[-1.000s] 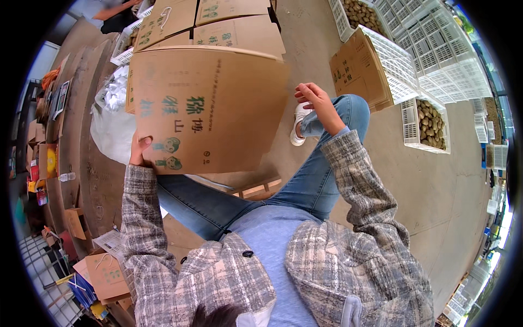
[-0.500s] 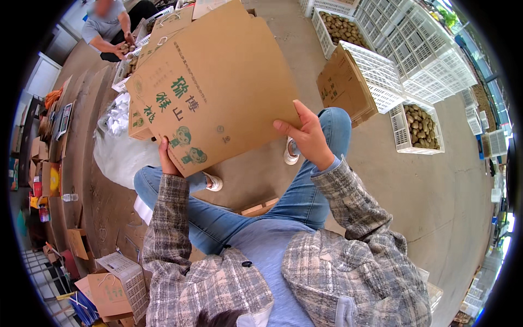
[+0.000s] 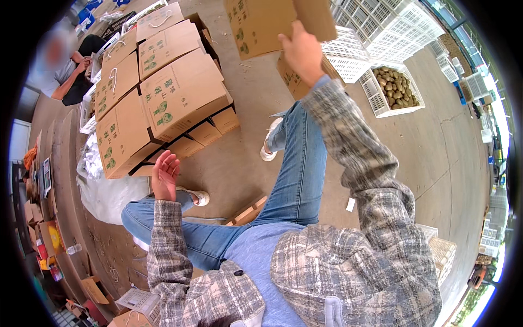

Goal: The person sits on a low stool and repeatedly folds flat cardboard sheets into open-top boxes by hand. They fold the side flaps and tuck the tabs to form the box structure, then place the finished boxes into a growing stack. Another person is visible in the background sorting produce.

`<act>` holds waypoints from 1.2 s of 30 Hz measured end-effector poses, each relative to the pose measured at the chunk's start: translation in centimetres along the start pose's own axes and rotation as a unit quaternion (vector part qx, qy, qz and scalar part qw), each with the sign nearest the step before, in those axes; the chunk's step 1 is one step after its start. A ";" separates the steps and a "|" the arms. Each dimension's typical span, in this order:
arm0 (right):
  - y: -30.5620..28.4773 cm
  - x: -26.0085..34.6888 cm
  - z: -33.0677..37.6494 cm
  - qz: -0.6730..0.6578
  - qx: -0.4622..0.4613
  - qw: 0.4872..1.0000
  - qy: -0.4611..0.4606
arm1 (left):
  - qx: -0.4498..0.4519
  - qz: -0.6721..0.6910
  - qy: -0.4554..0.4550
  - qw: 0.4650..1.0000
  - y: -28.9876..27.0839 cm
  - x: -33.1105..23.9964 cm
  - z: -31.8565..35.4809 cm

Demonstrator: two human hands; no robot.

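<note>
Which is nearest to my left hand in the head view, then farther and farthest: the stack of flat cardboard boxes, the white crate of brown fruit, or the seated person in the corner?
From the left hand:
1. Stack of flat cardboard boxes, just above the hand.
2. Seated person, top left corner.
3. White crate of brown fruit, far upper right.

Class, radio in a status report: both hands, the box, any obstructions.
Right hand grips flat box, raised. Left hand open, empty. Stacked boxes ahead, crate to the right.

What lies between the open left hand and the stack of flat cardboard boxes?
Nothing: in the head view only bare concrete floor separates the left hand from the stack of flat cardboard boxes.
</note>
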State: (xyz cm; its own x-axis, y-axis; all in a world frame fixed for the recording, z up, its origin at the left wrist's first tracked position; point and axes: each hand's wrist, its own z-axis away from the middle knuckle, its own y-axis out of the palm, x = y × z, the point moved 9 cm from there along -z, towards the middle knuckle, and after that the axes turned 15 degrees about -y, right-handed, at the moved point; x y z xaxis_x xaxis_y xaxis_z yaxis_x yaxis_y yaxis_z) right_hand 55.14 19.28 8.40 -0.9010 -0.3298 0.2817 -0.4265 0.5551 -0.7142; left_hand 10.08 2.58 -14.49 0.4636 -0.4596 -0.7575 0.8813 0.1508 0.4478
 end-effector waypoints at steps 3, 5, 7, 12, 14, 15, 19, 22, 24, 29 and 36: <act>9.1 -1.5 0.7 0.036 0.098 0.994 0.030 | -0.011 -0.005 -0.011 1.000 0.0 2.3 -0.4; 15.1 -2.5 2.7 0.043 0.149 0.986 0.064 | -0.015 -0.021 -0.019 0.999 0.6 3.4 -0.2; 19.8 -3.3 5.7 0.042 0.184 0.977 0.095 | -0.024 -0.041 -0.039 0.998 0.5 4.6 -0.2; 27.9 -3.5 12.5 -0.011 0.220 0.968 0.120 | -0.050 -0.077 -0.071 0.993 -0.5 7.1 -0.8; 29.6 -2.4 13.3 -0.016 0.224 0.971 0.079 | -0.059 -0.071 -0.080 0.993 -0.5 7.7 -1.1; 30.6 -2.0 13.5 -0.004 0.228 0.971 0.065 | -0.061 -0.072 -0.085 0.992 -0.6 8.0 -1.4; 33.6 -1.1 14.7 -0.052 0.255 0.964 0.060 | -0.066 -0.086 -0.097 0.989 -0.3 8.9 -2.3; 37.0 -2.5 17.0 -0.128 0.310 0.940 0.060 | -0.055 -0.102 -0.111 0.987 0.7 10.0 -3.4; 38.3 -2.8 18.0 -0.151 0.361 0.919 0.050 | -0.048 -0.112 -0.126 0.985 1.3 11.1 -4.2; 31.8 -4.5 8.4 -0.074 0.308 0.946 0.070 | -0.048 -0.128 -0.157 0.978 1.8 13.5 -4.9; 20.6 -23.2 2.5 0.174 0.214 0.960 0.051 | -0.004 -0.156 -0.156 0.975 4.1 14.7 -6.1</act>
State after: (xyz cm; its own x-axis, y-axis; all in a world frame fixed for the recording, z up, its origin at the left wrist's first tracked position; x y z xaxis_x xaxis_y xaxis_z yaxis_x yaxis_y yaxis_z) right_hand 67.41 36.42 -14.47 -0.9954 -0.0934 0.0234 -0.0459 0.2467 -0.9680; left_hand 21.05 1.80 -26.67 0.1228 -0.7283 -0.6742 0.9765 -0.0327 0.2132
